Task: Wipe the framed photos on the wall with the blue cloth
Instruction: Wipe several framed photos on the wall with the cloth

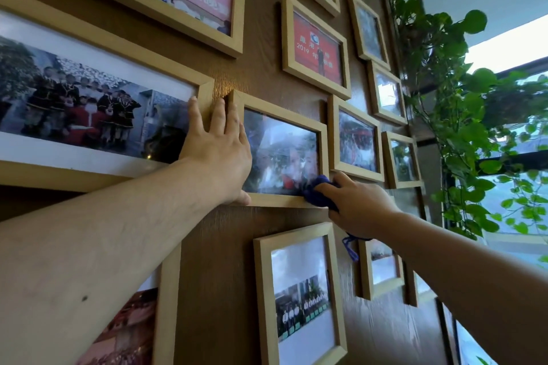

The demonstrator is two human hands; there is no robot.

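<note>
A small framed photo (284, 115) in a light wooden frame hangs at the middle of a brown wall. My left hand (218, 154) lies flat against its left side, fingers spread, thumb under the bottom rail. My right hand (355, 204) is shut on a dark blue cloth (318, 191), which presses on the frame's lower right corner and bottom edge. A blue loop of the cloth (351, 247) dangles below my wrist. Several more wooden framed photos surround it, among them a wide group photo (89, 98) to the left and a tall one (299, 293) below.
A red framed photo (315, 47) hangs above right, and smaller frames (357, 139) run toward the right edge of the wall. A trailing green plant (450, 104) hangs at the right by a window (510, 157).
</note>
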